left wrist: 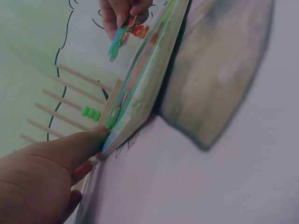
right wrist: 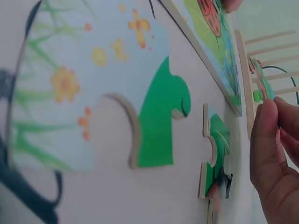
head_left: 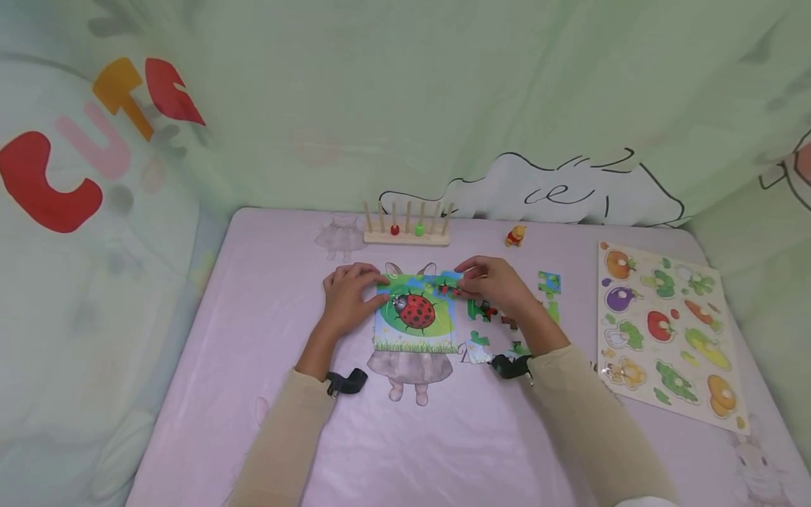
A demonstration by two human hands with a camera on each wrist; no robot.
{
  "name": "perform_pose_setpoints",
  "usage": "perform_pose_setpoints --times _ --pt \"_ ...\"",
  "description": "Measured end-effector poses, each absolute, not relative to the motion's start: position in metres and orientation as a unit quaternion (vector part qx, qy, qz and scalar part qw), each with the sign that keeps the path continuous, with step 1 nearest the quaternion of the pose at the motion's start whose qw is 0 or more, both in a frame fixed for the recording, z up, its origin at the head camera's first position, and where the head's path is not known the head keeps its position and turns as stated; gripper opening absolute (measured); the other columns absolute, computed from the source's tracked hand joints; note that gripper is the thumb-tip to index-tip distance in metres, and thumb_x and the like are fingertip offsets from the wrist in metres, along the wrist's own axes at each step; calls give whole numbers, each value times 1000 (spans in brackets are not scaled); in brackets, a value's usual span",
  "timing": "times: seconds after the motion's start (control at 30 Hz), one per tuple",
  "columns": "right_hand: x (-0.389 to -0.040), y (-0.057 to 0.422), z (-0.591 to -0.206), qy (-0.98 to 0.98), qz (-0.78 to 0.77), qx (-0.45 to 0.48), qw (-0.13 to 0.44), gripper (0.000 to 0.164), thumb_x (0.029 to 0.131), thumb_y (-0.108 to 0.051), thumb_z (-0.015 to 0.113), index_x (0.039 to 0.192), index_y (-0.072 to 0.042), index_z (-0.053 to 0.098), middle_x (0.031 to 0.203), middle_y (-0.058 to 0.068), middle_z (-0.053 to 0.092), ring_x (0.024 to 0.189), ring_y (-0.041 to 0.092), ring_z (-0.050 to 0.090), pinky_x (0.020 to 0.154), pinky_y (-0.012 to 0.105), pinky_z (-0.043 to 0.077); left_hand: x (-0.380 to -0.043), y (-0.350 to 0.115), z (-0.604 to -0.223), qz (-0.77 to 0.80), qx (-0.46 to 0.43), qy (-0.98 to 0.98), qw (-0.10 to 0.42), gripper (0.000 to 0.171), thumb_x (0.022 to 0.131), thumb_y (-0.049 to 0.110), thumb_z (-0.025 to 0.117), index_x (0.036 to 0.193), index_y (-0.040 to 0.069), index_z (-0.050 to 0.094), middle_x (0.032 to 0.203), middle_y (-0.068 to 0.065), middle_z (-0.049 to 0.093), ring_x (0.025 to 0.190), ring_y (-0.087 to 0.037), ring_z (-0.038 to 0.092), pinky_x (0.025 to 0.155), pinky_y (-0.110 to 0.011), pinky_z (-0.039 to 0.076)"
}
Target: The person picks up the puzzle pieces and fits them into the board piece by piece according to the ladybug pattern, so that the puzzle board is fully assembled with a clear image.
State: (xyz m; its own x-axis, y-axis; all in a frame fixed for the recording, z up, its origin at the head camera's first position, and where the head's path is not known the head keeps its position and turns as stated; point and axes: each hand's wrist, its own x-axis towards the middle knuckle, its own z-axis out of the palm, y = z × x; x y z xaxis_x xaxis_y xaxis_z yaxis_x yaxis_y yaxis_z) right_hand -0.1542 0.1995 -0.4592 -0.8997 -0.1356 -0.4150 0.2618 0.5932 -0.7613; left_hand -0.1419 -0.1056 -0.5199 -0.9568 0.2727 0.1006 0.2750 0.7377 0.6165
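A ladybug jigsaw puzzle board (head_left: 384,334) lies flat on the table between the hands. My left hand (head_left: 345,299) is at its upper left corner, with the thumb (left wrist: 88,140) laid on the board's edge and the other fingers partly hidden behind it. Over the board's upper right corner, my right hand (head_left: 497,282) pinches a puzzle piece (right wrist: 265,84) in green, blue and red between thumb and fingertips. In the left wrist view that piece is tilted and raised off the board. Loose puzzle pieces (head_left: 476,310) lie right of the board, partly under the right forearm.
Behind the board stands a wooden peg rack (head_left: 405,238) with red and green beads. A small bear figurine (head_left: 515,236) is to its right. A vegetable puzzle board (head_left: 687,380) lies at the far right. More loose puzzle pieces (head_left: 550,283) are beyond the right wrist.
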Motion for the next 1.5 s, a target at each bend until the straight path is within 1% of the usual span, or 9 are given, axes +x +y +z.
perform_pose_setpoints --times 0.1,0.23,0.37,0.43,0.57,0.7,0.9,1.13,1.5 --pt "-154 198 -460 864 -453 27 220 28 99 -20 69 125 -12 67 112 12 64 94 24 67 82 34 49 -141 -106 -520 -332 -147 -932 4 26 93 36 75 116 25 75 134 -3 61 132 -34 43 110 -61 22" --pt "-155 195 -462 862 -458 18 217 28 98 -20 71 124 -10 67 110 12 67 93 24 69 81 33 50 -142 -106 -521 -330 -146 -933 5 25 93 36 75 115 26 75 134 -2 61 132 -33 43 110 -61 23" --pt "-154 192 -463 866 -454 16 210 29 97 -23 72 124 -12 69 110 12 68 94 24 64 77 32 49 -142 -106 -522 -327 -145 -934 3 25 93 37 75 115 26 75 134 -1 61 132 -32 43 110 -60 23" --pt "-154 189 -463 858 -466 23 214 30 97 -22 72 124 -11 69 110 12 67 94 24 63 78 32 53 -142 -106 -521 -326 -145 -934 2 25 93 37 74 116 27 75 134 -1 61 132 -32 43 109 -60 23" --pt "-155 182 -464 838 -495 38 228 30 96 -17 73 124 -6 67 104 12 66 86 20 69 78 29 60 -142 -107 -521 -329 -145 -933 1 25 93 37 74 116 27 75 135 -1 61 132 -32 43 109 -60 23" --pt "-154 176 -464 833 -502 39 228 30 95 -14 73 122 -2 67 98 10 66 79 15 70 74 26 60 -142 -107 -522 -330 -146 -933 2 25 93 37 74 116 27 75 135 -1 61 131 -32 43 109 -60 23" --pt "-153 169 -462 836 -504 30 216 29 95 -15 74 121 -2 69 96 10 69 78 13 72 73 24 59 -142 -107 -522 -331 -147 -932 6 26 93 38 75 116 26 75 135 -2 61 132 -33 43 109 -61 22" --pt "-155 163 -464 817 -532 53 218 30 92 -12 76 119 0 70 93 9 73 75 11 73 73 25 61 -143 -106 -523 -331 -148 -932 2 25 93 38 74 115 27 76 135 -1 61 132 -32 43 109 -60 22" --pt "-159 153 -472 822 -521 68 220 26 90 -10 78 113 -1 69 92 9 73 72 11 73 71 26 62 -143 -106 -523 -325 -146 -934 1 25 94 39 74 116 27 75 136 -1 61 131 -32 43 109 -60 23"
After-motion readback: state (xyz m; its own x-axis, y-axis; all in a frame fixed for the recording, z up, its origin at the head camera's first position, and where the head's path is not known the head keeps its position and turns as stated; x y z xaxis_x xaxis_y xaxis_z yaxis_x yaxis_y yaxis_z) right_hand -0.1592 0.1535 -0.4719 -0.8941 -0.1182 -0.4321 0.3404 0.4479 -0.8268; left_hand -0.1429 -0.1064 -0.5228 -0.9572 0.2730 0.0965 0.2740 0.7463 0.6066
